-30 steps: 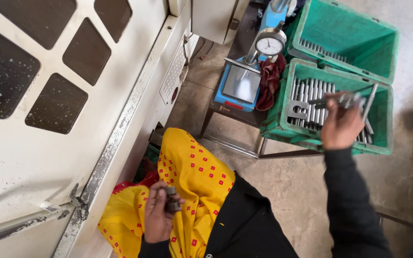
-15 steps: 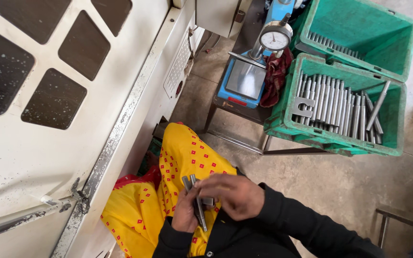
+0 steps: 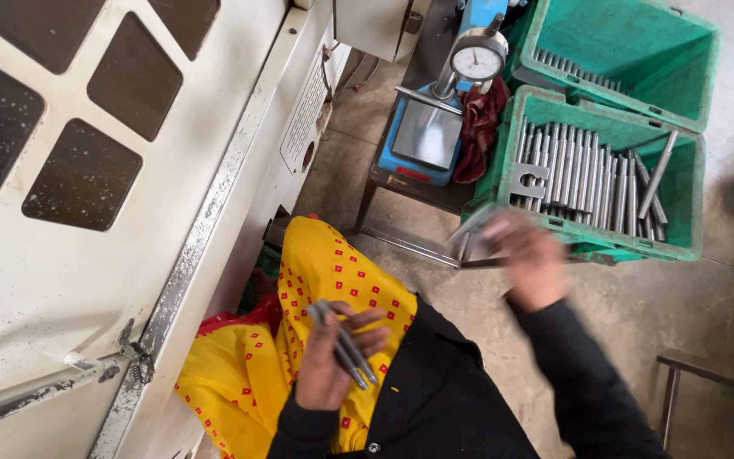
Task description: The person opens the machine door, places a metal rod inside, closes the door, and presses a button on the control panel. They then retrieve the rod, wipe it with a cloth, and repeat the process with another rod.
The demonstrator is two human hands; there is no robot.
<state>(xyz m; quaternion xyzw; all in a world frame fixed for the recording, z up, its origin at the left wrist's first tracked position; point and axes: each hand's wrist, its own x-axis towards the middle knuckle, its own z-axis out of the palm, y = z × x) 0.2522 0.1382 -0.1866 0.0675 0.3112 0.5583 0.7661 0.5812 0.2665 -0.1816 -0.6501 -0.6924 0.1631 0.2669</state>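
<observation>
My left hand rests over my lap, shut on a small bundle of grey metal rods that fan out across yellow patterned cloth. My right hand is blurred with motion, raised between my lap and the near green crate. It grips a few metal rods that point left and down. Inside that crate several metal rods lie in a row, with one lying askew on top.
A second green crate with a few rods stands behind the first. Left of the crates are a dial gauge on a blue base and a red rag. A big white machine fills the left side.
My right hand went from the crate to my left hand at my lap, and now swings back up toward the crate holding rods. More rods now sit in my left hand.
</observation>
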